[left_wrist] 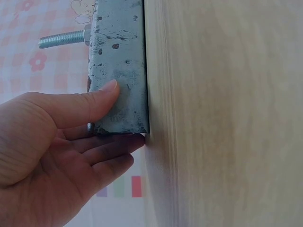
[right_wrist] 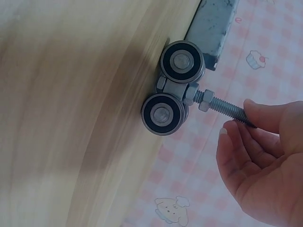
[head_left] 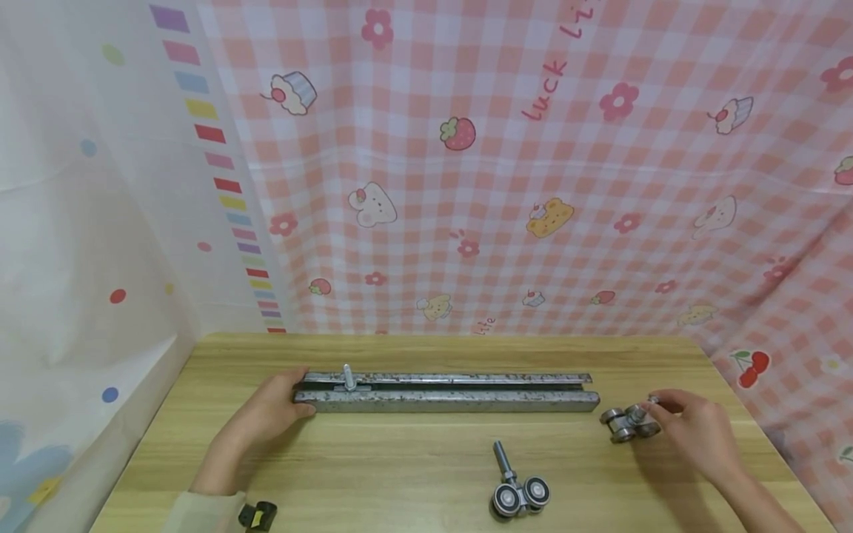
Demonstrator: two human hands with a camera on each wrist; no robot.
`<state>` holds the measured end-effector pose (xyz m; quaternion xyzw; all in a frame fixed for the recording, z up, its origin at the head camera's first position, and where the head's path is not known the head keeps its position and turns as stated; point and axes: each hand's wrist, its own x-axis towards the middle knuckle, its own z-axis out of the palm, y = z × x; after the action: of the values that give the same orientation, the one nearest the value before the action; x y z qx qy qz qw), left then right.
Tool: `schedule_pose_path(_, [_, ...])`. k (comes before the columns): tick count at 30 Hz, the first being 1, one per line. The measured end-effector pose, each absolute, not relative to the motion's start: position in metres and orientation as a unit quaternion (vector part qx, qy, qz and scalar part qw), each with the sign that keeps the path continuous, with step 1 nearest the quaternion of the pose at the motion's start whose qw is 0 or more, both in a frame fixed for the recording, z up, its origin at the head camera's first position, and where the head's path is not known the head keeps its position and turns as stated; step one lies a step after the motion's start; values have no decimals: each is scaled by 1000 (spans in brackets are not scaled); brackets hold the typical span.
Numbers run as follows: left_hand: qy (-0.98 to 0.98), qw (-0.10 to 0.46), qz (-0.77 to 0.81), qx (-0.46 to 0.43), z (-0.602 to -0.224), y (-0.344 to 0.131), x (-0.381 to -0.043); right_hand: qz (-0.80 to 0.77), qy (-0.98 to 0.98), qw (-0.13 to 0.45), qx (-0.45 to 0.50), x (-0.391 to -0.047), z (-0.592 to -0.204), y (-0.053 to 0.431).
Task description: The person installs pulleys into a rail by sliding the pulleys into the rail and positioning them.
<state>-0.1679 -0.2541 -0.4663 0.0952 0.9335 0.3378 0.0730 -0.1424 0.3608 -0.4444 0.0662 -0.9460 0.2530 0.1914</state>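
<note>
A scuffed metal channel rail [head_left: 453, 403], slotted along its top, lies across the table. My left hand [head_left: 269, 407] grips its left end, the thumb [left_wrist: 106, 94] pressed on the near side wall. Close to that end, a threaded bolt [left_wrist: 61, 39] with a nut sticks up out of the slot. Just off the rail's right end, my right hand [head_left: 700, 429] pinches the threaded bolt of a roller trolley [right_wrist: 173, 90] between thumb and fingertips. The trolley's wheels are lowermost, and its bolt points up toward the hand.
A second roller trolley [head_left: 520, 496] lies at the front of the wooden table [head_left: 373, 466], its bolt pointing away. Behind the table hangs a pink checked cloth [head_left: 466, 185]. A small black and yellow object [head_left: 258, 516] is beside the left sleeve.
</note>
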Motion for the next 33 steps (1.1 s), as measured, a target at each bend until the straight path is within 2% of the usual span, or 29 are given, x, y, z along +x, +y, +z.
schedule_pose_path(11, [932,82,340,92,-463,-254,-167,266,-952,146,37,-153,-441,369])
schedule_pose_path(33, [933,75,339,96,-465,-252,-166,258,-957,130,7,-174,-440,374])
